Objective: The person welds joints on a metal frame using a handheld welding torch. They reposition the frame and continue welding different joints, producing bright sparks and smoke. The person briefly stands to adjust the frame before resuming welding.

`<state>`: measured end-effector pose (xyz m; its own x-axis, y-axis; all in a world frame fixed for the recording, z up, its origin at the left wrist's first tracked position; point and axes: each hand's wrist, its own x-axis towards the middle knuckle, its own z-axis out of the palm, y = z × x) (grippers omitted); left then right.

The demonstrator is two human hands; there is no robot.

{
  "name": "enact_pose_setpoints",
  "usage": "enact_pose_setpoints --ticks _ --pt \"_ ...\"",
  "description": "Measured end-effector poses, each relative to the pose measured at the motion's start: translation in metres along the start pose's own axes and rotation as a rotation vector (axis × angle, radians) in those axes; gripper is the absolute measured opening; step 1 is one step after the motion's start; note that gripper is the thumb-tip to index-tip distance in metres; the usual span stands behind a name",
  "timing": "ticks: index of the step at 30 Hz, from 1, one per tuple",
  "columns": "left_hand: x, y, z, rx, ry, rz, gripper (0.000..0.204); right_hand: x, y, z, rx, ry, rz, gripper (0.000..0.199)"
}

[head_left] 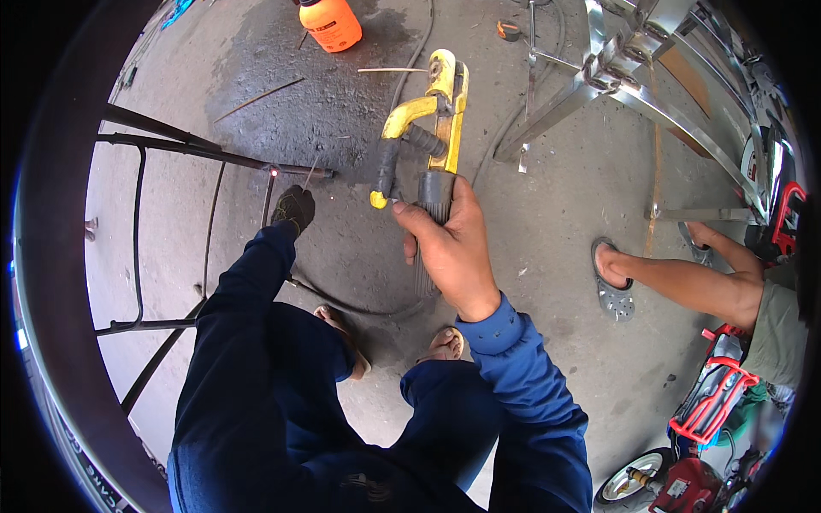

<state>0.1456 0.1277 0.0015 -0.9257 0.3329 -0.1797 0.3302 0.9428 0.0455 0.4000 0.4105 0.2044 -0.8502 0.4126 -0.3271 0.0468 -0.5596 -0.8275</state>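
My bare right hand (460, 252) is wrapped round the ribbed black handle of a yellow welding electrode holder (449, 132), its thumb by the taped lever. A thin welding rod (389, 70) sticks out leftward from the holder's jaws, well above the floor. My left hand (293, 210), in a dark glove, is closed on a slim rod (313, 171) that points up and away from the fingers. Just left of the glove, a small spot glows on the joint of a dark metal frame (235, 159). The glove partly hides the upright below that joint.
An orange bottle (332, 24) stands on the wet floor ahead. Shiny metal framework (599, 81) rises at the right, near another person's leg (684, 278). A red machine (710, 410) is at the lower right. A cable (368, 309) crosses near my feet.
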Motion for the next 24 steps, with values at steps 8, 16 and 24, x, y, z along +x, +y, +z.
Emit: enact_pose_setpoints --ticks 8,16,24 --pt "-0.075 0.061 -0.002 -1.331 -0.193 -0.806 0.02 -0.061 0.013 -0.004 0.008 0.208 0.238 0.027" --pt "-0.211 0.195 -0.091 -1.652 -0.25 -1.108 0.018 -0.097 -0.029 0.02 -0.375 0.341 -0.012 0.021" --pt "-0.243 0.306 -0.321 -1.447 -0.217 -0.716 0.031 -0.05 -0.231 0.09 -0.468 0.165 -0.178 0.027"
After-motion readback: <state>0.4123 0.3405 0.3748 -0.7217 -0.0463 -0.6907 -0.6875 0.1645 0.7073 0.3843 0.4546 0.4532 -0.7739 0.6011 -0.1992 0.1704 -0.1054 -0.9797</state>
